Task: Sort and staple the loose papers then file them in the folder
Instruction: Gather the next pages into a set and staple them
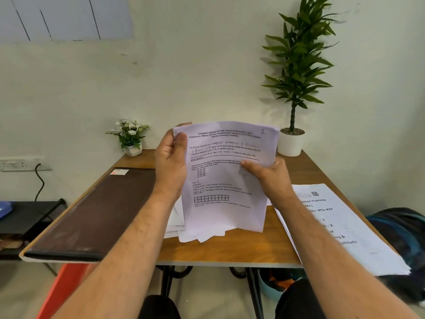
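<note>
Over on the wooden table (230, 252) a few extras are sitting around: two plants at the far edge, a small white flower pot (131, 140) at the back left and a tall leafy plant in a white pot (291, 139) at the back right, both against the wall. A wall socket with a black cable (25, 165) is hanging off to the left, and a dark bag (400, 229) is lying on the floor to the right. Nothing is really blocking the middle, though the raised sheets are hiding part of the tabletop behind them. The brown folder (96, 212) is lying closed and flat along the left side of the table, with a small white label near its far corner. The loose papers (226, 178) are being held up above the middle of the table, white sheets with black printed text and a little grid near the bottom, top edge curling a bit, lower edges fanning out unevenly so I can't count them exactly. The left hand (171, 162) is gripping the upper left edge with the thumb on the front, and the right hand (269, 173) is pinching the right side, thumb across the printed face. One more printed stack (340, 229) is lying flat on the right, overhanging the table edge. So: one folder, one held bundle, one stack on the table, two hands busy.
</note>
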Action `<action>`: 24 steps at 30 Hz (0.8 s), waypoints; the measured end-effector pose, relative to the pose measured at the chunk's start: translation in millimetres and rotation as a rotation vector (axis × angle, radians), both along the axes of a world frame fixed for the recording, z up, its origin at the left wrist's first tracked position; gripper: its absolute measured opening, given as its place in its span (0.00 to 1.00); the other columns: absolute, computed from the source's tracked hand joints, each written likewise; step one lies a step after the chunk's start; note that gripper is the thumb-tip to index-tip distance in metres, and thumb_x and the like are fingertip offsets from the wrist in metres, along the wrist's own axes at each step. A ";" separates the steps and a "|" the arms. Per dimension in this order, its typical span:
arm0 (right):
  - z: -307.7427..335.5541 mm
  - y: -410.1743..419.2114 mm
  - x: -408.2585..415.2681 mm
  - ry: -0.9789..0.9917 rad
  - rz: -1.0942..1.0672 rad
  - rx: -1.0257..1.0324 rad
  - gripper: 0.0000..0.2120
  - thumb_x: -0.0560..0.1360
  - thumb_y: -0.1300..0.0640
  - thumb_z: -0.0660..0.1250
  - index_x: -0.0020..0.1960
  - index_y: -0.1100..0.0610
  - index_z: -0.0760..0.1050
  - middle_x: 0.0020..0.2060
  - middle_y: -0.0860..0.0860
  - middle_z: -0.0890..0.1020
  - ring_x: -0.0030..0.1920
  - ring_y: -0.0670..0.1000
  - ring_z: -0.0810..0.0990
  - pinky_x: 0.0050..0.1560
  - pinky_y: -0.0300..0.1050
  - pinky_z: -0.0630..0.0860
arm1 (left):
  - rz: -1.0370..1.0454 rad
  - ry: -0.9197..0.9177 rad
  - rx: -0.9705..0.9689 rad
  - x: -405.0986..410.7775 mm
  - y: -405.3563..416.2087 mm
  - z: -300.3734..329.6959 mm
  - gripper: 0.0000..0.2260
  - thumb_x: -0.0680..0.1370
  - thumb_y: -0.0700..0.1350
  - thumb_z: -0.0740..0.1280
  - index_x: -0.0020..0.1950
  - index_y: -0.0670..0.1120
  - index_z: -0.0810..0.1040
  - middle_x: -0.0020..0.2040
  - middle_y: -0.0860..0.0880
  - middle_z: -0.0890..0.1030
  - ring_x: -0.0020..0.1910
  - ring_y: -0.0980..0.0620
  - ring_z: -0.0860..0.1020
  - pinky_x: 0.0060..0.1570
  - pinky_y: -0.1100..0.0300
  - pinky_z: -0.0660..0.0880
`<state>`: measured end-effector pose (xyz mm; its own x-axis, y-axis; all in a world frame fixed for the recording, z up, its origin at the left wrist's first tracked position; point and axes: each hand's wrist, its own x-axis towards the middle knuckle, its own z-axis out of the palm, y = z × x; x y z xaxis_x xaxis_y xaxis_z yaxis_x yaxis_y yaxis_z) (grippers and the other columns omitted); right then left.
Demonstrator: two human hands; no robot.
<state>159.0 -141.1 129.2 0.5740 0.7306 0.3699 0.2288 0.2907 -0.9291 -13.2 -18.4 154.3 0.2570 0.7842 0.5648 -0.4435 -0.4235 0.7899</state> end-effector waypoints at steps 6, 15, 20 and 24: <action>12.4 3.9 4.2 -0.048 -0.016 -0.048 0.06 0.73 0.59 0.76 0.47 0.50 0.81 0.43 0.47 0.87 0.42 0.49 0.87 0.42 0.43 0.83 | 0.063 0.011 -0.064 1.2 8.8 18.6 0.09 0.85 0.43 0.62 0.48 0.48 0.79 0.39 0.53 0.82 0.38 0.55 0.79 0.39 0.59 0.77; 7.3 13.1 29.8 0.055 0.074 -0.311 0.11 0.71 0.65 0.76 0.53 0.60 0.84 0.46 0.52 0.88 0.44 0.52 0.87 0.46 0.45 0.83 | 0.045 0.241 -0.501 36.1 43.7 -10.9 0.11 0.85 0.45 0.62 0.46 0.47 0.81 0.45 0.48 0.87 0.49 0.46 0.86 0.58 0.43 0.80; -30.0 17.2 50.9 0.117 0.036 -0.347 0.10 0.73 0.61 0.76 0.54 0.56 0.83 0.46 0.49 0.88 0.44 0.49 0.87 0.46 0.42 0.82 | 0.030 0.361 -0.662 56.8 51.4 -62.0 0.09 0.85 0.48 0.61 0.55 0.49 0.81 0.49 0.49 0.87 0.52 0.44 0.85 0.59 0.40 0.79; -59.1 23.7 79.6 0.101 -0.069 -0.423 0.11 0.73 0.60 0.75 0.55 0.53 0.84 0.47 0.47 0.87 0.47 0.51 0.87 0.57 0.52 0.81 | 0.012 0.435 -0.649 81.1 59.4 -89.1 0.10 0.85 0.50 0.61 0.57 0.49 0.81 0.51 0.51 0.87 0.54 0.47 0.84 0.64 0.46 0.76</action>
<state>238.5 -117.5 70.1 0.6447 0.7643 -0.0143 0.1359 -0.1330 -0.9818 67.9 41.0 65.3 0.3391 0.9274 -0.1577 -0.0353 0.1800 0.9830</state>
